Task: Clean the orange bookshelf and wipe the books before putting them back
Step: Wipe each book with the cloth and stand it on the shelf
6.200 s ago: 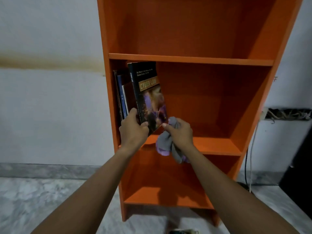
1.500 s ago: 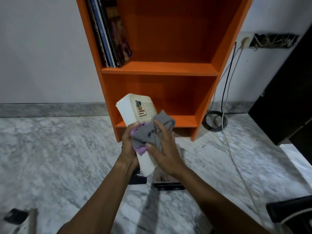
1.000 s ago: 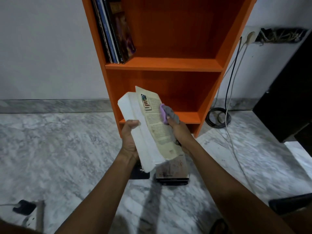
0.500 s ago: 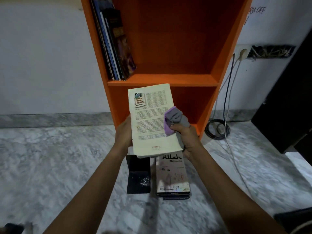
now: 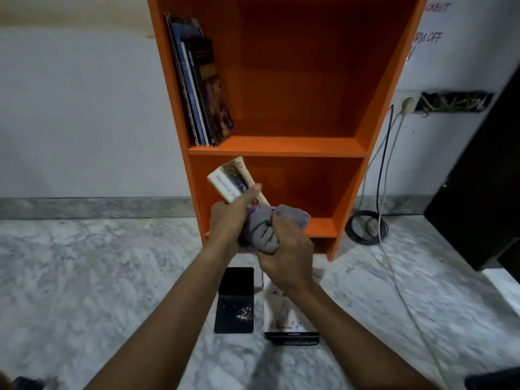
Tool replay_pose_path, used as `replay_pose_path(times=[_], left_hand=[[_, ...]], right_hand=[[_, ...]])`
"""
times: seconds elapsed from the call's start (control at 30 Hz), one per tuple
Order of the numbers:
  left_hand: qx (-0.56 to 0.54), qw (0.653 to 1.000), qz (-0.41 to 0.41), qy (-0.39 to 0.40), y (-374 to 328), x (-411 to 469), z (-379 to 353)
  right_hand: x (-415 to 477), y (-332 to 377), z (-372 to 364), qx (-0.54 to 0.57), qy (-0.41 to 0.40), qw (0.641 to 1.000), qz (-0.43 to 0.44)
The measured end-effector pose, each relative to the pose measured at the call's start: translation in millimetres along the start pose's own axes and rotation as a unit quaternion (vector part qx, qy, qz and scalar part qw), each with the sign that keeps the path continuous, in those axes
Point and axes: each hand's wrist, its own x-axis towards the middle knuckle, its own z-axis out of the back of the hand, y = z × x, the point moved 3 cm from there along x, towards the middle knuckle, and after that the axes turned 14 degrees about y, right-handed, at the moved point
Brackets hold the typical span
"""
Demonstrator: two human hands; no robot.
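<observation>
- The left hand [image 5: 229, 218] grips the paperback book [image 5: 232, 180] by its lower half. The right hand [image 5: 284, 256] clutches the grey-purple cloth [image 5: 263, 229] against the book's near end, and the hands are pressed together.
- The book's long axis tilts up and left, towards the orange bookshelf [image 5: 281, 146]. The shelved books [image 5: 202, 88] stand above it, on the left hand's side.
- The spine print is blurred. The wall note [image 5: 429, 38] reads "CABUT" and "URN OFF".

You can read handwriting on white wall [image 5: 461, 66], right of orange wooden bookshelf [image 5: 394, 80]: "CABUT" above, "URN OFF" below, start cut off. Print on cream paperback book [image 5: 230, 181]: too blurred.
</observation>
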Motion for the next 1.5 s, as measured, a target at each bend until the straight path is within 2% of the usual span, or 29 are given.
replay_pose_path(times=[0.07,0.13,0.17,0.27,0.4,0.47,0.53,0.63,0.7,0.8,0.9,1.0,1.07,1.13,1.2,1.3,1.4,1.5], left_hand=[[-0.056,0.998,0.027,0.011,-1,4,11],[-0.087,0.995,0.013,0.045,-2,6,16],[-0.092,0.994,-0.003,0.063,-4,7,18],[-0.076,0.990,-0.038,0.110,-19,4,21],[-0.064,0.978,-0.081,0.182,-50,7,25],[-0.040,0.972,-0.093,0.213,-70,7,24],[-0.009,0.970,-0.096,0.223,-86,10,26],[0.116,0.966,-0.102,0.207,-101,19,36],[0.180,0.954,-0.089,0.223,-102,23,43],[0.169,0.953,-0.121,0.221,-104,31,52],[0.148,0.954,-0.193,0.173,-118,43,51],[0.125,0.953,-0.245,0.125,-139,62,49],[0.136,0.951,-0.269,0.074,-154,82,47],[0.210,0.933,-0.291,-0.007,-167,101,45],[0.290,0.901,-0.312,-0.089,-175,119,40],[0.360,0.853,-0.324,-0.194,-170,143,36],[0.379,0.834,-0.314,-0.249,-159,162,40],[0.393,0.822,-0.309,-0.272,-160,171,44]], right_hand=[[0,-2,-7,-0.028,0.034,0.999,0.031],[8,-5,-9,0.068,0.091,0.994,0.010],[15,-9,-11,0.135,0.115,0.984,-0.029],[40,-22,-8,0.279,0.166,0.934,-0.150],[78,-38,19,0.458,0.171,0.833,-0.259],[94,-42,34,0.515,0.152,0.798,-0.272],[109,-40,44,0.550,0.120,0.785,-0.258],[131,-32,56,0.549,0.061,0.800,-0.235],[146,-29,61,0.549,0.040,0.807,-0.216],[174,-27,65,0.533,0.012,0.819,-0.213],[207,-50,65,0.491,-0.124,0.811,-0.292],[225,-70,61,0.390,-0.166,0.849,-0.315],[228,-73,47,0.366,-0.149,0.863,-0.317],[230,-67,25,0.384,-0.081,0.868,-0.305],[240,-60,-1,0.388,0.005,0.877,-0.282],[264,-53,-33,0.367,0.061,0.893,-0.252],[285,-54,-61,0.359,0.112,0.891,-0.255],[298,-57,-79,0.324,0.153,0.894,-0.271]])
